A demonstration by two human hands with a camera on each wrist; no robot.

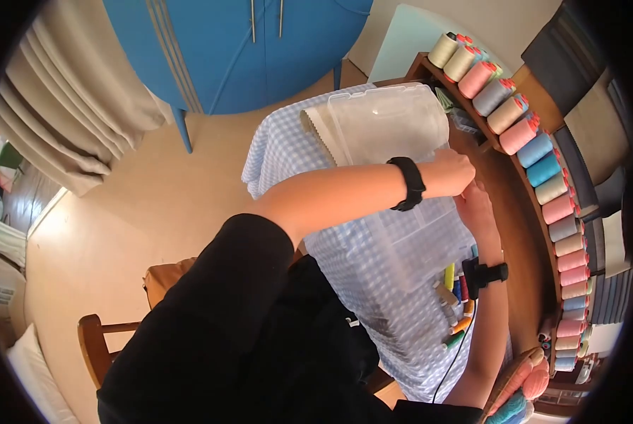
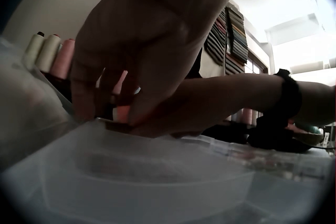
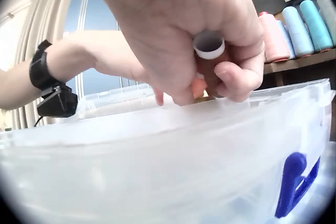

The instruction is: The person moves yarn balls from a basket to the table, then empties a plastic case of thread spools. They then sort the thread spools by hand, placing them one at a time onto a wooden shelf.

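Note:
My right hand (image 3: 184,40) grips a small brown thread spool (image 3: 212,66) with a hollow white end, just above the rim of a translucent plastic box (image 3: 131,166). An orange piece (image 3: 198,87) shows beside the spool, near the fingers. Close against it, my left hand (image 1: 449,173) reaches across from the left with its fingers pointing down. In the left wrist view, the left hand (image 2: 136,45) has its fingertips at the box edge, with a reddish bit (image 2: 121,113) between fingers and thumb. I cannot tell whether they pinch it.
Several small coloured spools (image 1: 458,311) lie near the right forearm on a blue checked cloth (image 1: 352,283). A clear plastic lid (image 1: 387,120) lies farther back. Large thread cones (image 1: 535,152) line a wooden shelf at right. A basket (image 1: 507,385) of yarn stands at lower right.

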